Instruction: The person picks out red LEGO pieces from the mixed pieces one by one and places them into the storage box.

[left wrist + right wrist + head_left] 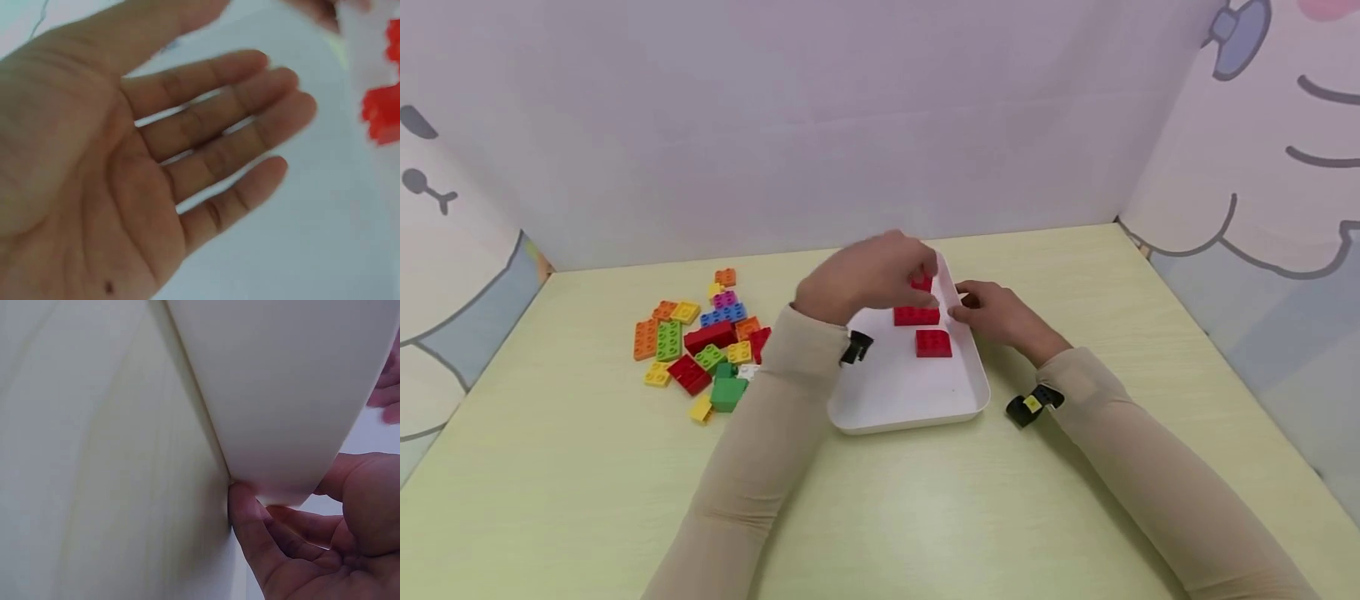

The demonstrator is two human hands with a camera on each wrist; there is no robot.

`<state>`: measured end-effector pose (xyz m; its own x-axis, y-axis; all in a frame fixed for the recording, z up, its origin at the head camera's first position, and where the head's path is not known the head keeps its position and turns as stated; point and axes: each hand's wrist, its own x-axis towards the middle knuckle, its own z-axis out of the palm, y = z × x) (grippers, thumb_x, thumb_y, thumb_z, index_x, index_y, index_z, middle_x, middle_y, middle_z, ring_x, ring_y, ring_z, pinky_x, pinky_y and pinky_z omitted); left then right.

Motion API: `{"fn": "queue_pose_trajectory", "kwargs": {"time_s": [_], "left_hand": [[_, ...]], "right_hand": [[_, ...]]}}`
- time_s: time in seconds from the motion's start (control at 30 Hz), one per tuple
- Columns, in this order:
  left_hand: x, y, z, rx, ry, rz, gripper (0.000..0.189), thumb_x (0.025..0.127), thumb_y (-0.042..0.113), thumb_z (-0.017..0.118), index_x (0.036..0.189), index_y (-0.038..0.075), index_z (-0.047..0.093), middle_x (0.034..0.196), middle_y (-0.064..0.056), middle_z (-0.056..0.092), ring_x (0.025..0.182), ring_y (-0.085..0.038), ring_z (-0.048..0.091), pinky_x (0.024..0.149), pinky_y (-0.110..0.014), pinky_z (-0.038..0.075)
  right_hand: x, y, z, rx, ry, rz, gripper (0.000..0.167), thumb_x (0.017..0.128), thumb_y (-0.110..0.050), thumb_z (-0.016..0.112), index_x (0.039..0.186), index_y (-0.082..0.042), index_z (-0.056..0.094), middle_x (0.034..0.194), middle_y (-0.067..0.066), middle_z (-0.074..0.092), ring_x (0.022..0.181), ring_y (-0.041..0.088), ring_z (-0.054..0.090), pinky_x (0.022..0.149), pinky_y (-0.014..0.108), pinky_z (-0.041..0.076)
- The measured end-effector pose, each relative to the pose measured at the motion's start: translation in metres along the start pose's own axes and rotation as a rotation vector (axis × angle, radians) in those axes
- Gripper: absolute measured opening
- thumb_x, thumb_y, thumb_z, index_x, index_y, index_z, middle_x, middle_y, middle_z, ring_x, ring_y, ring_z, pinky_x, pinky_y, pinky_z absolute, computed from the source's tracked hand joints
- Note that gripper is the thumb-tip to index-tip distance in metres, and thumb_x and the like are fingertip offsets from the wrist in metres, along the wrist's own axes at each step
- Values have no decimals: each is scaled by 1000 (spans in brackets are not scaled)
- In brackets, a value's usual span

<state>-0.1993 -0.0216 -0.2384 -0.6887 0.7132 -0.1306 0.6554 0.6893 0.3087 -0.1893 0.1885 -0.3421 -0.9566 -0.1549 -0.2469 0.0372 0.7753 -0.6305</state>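
Observation:
A white tray (910, 392) lies on the table with red toy building bricks inside: one (933, 344) nearest the front, a longer one (916, 317) behind it, and another (922, 284) partly covered by my left hand (876, 275). That hand hovers over the tray's far half. Its palm is bare and its fingers are extended in the left wrist view, holding nothing. On the tray's right side, my right hand (1003, 318) grips the wall. In the right wrist view, its fingers (247, 515) touch the outside while the thumb reaches over the rim.
Left of the tray is a loose pile of toy bricks in several colours, including a dark red one (710, 337), a light green one (669, 341) and a green one (727, 394). A pale wall (850, 167) stands behind the table.

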Motion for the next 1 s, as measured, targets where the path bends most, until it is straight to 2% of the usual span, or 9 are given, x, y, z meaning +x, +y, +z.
{"fn": "queue_pose_trajectory", "kwargs": {"time_s": [0.07, 0.17, 0.27, 0.37, 0.53, 0.7, 0.87, 1.0], "left_hand": [[-13, -4, -14, -49, 67, 27, 36, 92, 32, 75, 124, 16, 68, 111, 3, 66, 101, -14, 61, 83, -28, 53], [-32, -13, -33, -98, 149, 33, 41, 93, 35, 75, 127, 14, 66, 116, 1, 67, 107, -16, 61, 88, -30, 53], [-51, -24, -47, -119, 218, 3, 43, 93, 36, 75, 128, 12, 65, 117, -2, 68, 108, -17, 62, 93, -33, 51], [-67, -33, -54, -135, 280, -33, 44, 93, 34, 75, 127, 10, 64, 115, -4, 69, 108, -19, 62, 96, -36, 49], [-83, -37, -58, -147, 341, -64, 41, 93, 34, 75, 125, 11, 66, 111, -4, 69, 105, -17, 61, 95, -37, 48], [-92, -28, -57, -127, 357, -62, 39, 94, 34, 74, 124, 12, 66, 109, 0, 69, 103, -13, 61, 93, -34, 49], [-102, -17, -53, -47, 345, -22, 40, 93, 34, 75, 126, 13, 65, 114, 3, 68, 105, -12, 61, 92, -34, 49], [-114, -20, -41, 47, 321, -16, 42, 93, 33, 75, 129, 14, 65, 124, 3, 63, 109, -15, 60, 92, -36, 50]], "right_hand": [[0, 0, 0, -2, -3, 13, 53, 105, -27, 55, 151, -4, 43, 139, 22, 54, 120, 36, 55, 102, 51, 47], [0, 1, -2, -13, 0, 23, 54, 105, -27, 55, 152, -4, 41, 141, 22, 52, 121, 37, 54, 103, 53, 47], [1, 3, -3, -22, 7, 16, 54, 104, -27, 55, 151, -3, 41, 141, 23, 52, 122, 38, 53, 103, 53, 47], [1, 6, -3, -18, 4, 18, 55, 104, -26, 55, 151, -3, 41, 141, 23, 52, 122, 38, 53, 102, 53, 48], [1, 8, -2, -10, -2, 28, 56, 104, -27, 56, 152, -4, 41, 142, 22, 51, 122, 38, 53, 102, 53, 48], [1, 9, -3, -9, -5, 29, 56, 104, -29, 56, 152, -4, 41, 143, 23, 50, 124, 39, 51, 103, 54, 46], [1, 12, -6, -14, -5, 29, 56, 104, -29, 56, 152, -3, 40, 143, 23, 50, 124, 39, 51, 103, 55, 46], [2, 14, -7, -5, 0, 20, 56, 104, -28, 56, 152, -3, 40, 141, 24, 51, 122, 39, 52, 103, 54, 47]]}}
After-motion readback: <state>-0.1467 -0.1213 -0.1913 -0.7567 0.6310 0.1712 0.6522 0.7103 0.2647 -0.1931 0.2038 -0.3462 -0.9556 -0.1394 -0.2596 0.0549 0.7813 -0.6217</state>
